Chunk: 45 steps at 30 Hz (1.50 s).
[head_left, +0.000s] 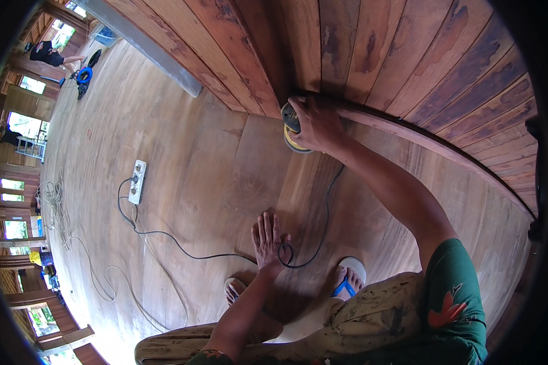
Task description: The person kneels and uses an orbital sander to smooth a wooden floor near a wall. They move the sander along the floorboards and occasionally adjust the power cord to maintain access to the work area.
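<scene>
My right hand (320, 126) is wrapped round a small black and yellow power sander (291, 119). The sander rests on the wooden floor (219, 164) in the corner where two plank walls meet. Its underside is hidden. Nearer to me, my left hand (266, 243) lies flat on the boards with the fingers stretched out and nothing in them. A black power cord (327, 222) hangs from the sander's side, loops at the left wrist and runs left to a white power strip (137, 182).
Plank walls (371, 48) rise ahead and to the right, with a low baseboard (432, 141). A pale cable (106, 292) lies in loose coils at the left. My sandalled feet (351, 277) are close to the cord. Far off at the upper left is another person (47, 55).
</scene>
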Available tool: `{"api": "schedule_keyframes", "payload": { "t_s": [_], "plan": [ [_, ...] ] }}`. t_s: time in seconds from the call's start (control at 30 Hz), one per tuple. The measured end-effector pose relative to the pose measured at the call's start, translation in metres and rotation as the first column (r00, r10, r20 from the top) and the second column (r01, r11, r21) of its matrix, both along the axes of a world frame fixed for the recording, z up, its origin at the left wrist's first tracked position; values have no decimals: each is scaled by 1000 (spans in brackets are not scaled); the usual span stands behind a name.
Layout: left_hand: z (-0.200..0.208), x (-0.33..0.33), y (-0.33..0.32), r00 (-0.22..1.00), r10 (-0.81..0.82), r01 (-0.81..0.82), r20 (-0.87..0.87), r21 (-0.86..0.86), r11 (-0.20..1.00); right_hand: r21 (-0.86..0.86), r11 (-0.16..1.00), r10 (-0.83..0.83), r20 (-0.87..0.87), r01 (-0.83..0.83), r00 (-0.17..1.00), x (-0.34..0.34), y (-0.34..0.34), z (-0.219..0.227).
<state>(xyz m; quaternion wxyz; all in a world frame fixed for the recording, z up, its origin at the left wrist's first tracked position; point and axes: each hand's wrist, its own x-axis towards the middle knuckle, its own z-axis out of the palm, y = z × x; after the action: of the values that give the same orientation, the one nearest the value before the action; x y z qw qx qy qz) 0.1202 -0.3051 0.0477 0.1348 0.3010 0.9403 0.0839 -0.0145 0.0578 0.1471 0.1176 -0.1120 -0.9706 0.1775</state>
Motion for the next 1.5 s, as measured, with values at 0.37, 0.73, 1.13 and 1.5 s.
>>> {"api": "schedule_keyframes", "payload": {
  "t_s": [0.37,0.73,1.13,1.5],
  "plan": [
    [-1,1,1,1000,9,-9,-8,37,999,56,998,-4,60,1,998,5,-8,10],
    [2,1,3,1000,28,-28,-6,33,999,53,999,-3,127,-3,992,6,-11,22],
    [1,0,2,1000,1,-1,-26,-1,1000,58,998,-2,162,-7,987,9,-13,25],
    [1,-1,1,1000,4,-4,-10,18,1000,10,1000,11,166,-13,986,9,-15,23]
  ]
}}
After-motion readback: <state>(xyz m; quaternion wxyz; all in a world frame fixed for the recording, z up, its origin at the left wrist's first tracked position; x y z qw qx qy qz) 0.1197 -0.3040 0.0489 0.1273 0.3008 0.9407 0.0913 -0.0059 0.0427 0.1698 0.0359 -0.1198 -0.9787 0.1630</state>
